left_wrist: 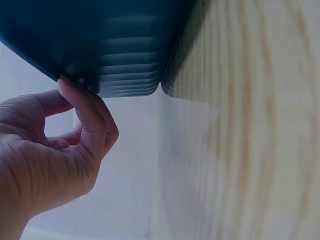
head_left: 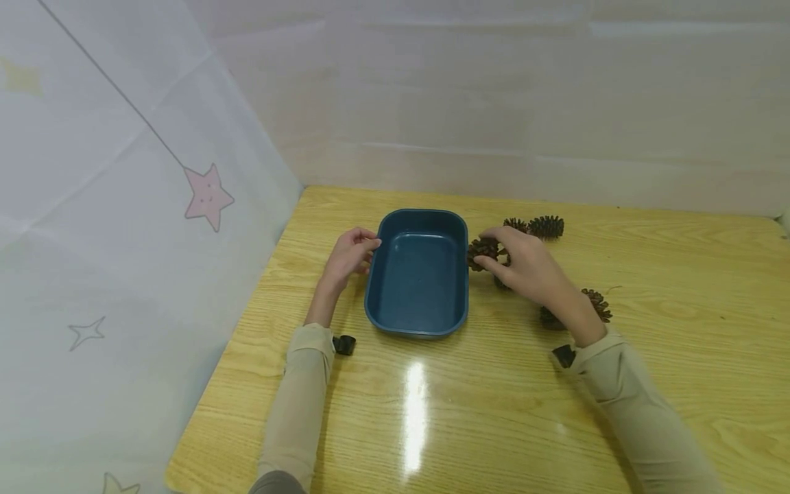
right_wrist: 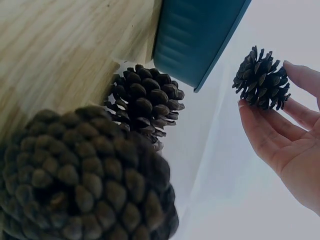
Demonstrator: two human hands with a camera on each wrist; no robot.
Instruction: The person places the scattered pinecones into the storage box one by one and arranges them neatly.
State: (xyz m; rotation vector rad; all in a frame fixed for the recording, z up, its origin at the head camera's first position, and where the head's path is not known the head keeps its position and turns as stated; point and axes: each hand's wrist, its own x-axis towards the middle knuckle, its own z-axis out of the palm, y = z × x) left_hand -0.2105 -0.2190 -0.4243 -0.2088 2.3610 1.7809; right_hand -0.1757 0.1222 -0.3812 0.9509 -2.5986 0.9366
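Observation:
A deep blue rectangular dish (head_left: 416, 278) stands on the table with nothing inside it. At its left rim, my left hand (head_left: 353, 257) pinches the edge between thumb and fingers; the left wrist view shows the fingertips (left_wrist: 65, 82) right at the rim. Beyond the opposite side, my right hand (head_left: 524, 264) holds a brown pine cone (head_left: 483, 254) by its scales, close beside the dish's right rim. In the right wrist view this held pine cone (right_wrist: 261, 80) hangs between thumb and fingers, raised above the table.
Other pine cones lie right of the dish: one dark pine cone (head_left: 546, 227) at the back, another pine cone (head_left: 596, 305) near the right wrist, partly covered by the arm. The wooden table (head_left: 494, 412) meets pale cloth (head_left: 463, 103) behind and at left.

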